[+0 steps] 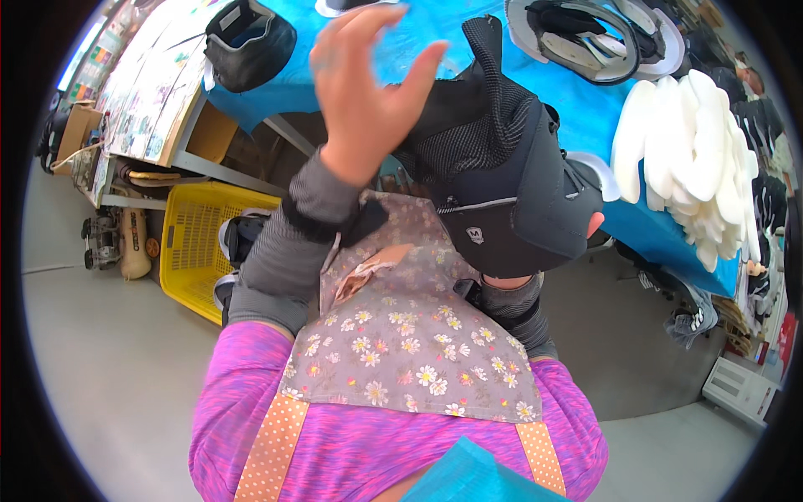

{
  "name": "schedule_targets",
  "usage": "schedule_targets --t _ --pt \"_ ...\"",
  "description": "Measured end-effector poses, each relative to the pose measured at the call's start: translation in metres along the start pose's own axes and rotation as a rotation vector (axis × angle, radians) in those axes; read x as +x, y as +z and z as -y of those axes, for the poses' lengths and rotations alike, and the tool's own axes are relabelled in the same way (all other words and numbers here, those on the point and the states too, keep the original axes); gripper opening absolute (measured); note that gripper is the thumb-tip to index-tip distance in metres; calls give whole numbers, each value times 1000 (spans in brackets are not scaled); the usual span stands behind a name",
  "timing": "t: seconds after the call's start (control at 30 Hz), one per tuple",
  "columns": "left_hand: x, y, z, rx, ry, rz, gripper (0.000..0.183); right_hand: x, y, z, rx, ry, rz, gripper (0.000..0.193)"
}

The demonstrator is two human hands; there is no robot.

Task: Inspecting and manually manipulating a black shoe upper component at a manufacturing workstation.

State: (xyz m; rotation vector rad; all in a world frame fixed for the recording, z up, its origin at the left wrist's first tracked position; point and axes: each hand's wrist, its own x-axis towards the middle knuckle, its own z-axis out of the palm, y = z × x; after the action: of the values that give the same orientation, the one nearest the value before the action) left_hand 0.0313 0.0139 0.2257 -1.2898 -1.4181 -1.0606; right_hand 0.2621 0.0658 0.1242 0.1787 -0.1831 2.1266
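My left hand (364, 100) is raised above the near edge of the table, fingers spread and slightly blurred, with nothing in it. A black shoe upper (510, 192) with a tall ribbed collar, dark laces and a small pale badge is tilted in front of my apron. It is held by my right hand (595, 223), which is mostly hidden behind it; only a fingertip and the wrist show. The left palm is close to the upper's collar, and I cannot tell whether they touch.
Blue sheeting (577, 113) covers the table. White insole-shaped pieces (682, 151) are heaped at the right, below grey-rimmed black shoe parts (585, 38). Another black upper (248, 50) stands at the far left. A yellow crate (177, 243) with shoes sits on the floor to the left.
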Motion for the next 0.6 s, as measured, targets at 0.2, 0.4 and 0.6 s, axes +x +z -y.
schedule_targets --t 0.2,0.4,0.6 --pt "-34 -55 -68 -619 -453 361 59 5 25 -9 -52 138 226 81" --pt "-36 -53 -63 -719 -447 521 72 5 14 -24 -112 206 179 79" --pt "-33 -60 -55 -696 -456 719 68 2 8 -33 -200 265 172 78"
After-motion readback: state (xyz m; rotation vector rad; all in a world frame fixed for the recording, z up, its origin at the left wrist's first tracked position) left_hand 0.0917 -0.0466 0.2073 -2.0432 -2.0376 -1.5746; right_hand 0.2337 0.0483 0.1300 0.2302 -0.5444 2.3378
